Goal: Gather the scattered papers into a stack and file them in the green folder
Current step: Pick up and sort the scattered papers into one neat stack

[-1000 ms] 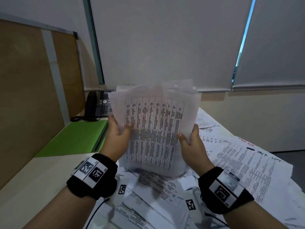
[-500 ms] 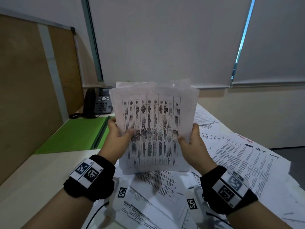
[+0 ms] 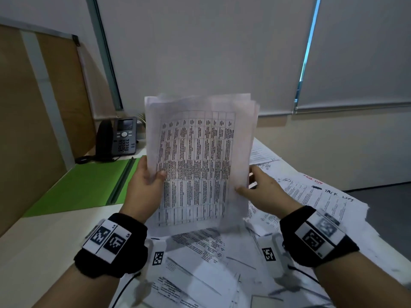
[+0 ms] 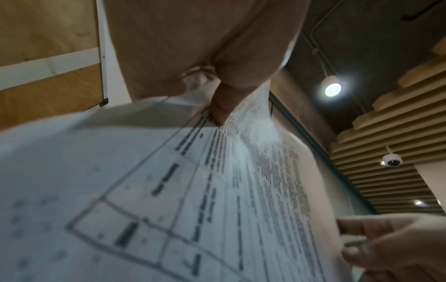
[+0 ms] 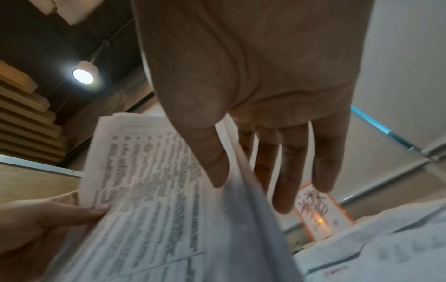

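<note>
A stack of printed papers (image 3: 200,165) stands upright above the desk, its front sheet showing a table of text. My left hand (image 3: 146,181) grips the stack's left edge with the thumb on the front sheet. My right hand (image 3: 255,190) holds the right edge, thumb in front and fingers behind, as the right wrist view shows (image 5: 241,171). The green folder (image 3: 84,185) lies open on the desk, left of my left hand. Loose papers (image 3: 311,196) lie scattered under and to the right of the stack.
A black desk phone (image 3: 123,136) stands behind the folder. A wooden partition (image 3: 33,118) walls off the desk's left side. Bare desk (image 3: 44,241) shows at the near left. Window blinds hang behind the desk, and its right edge drops to the floor.
Both hands keep hold of the stack. The stack has risen slightly and stands more upright, and its sheets look more squared than a second ago.
</note>
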